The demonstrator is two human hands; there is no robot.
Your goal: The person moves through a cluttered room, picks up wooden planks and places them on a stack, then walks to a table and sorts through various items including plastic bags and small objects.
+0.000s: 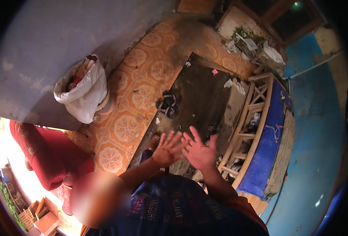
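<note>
Both of my hands are raised in front of my body, side by side, with nothing in them. My left hand [168, 149] has its fingers stretched and spread, their tips close to the other hand. My right hand [199, 150] is open too, palm showing and thumb held out to the side. Beyond them, a pair of dark strapped sandals [167, 105] lies on the dark bare patch of floor [197, 98]. One of my feet shows in part just behind my left hand.
Left, a white sack [85, 96] filled with things stands by the grey wall [64, 35], near a red armchair [60, 157]. Right, a wooden slatted bench [248, 137] with blue covering [262, 145] lines the blue wall [319, 129]. Clutter [256, 47] lies at the far right.
</note>
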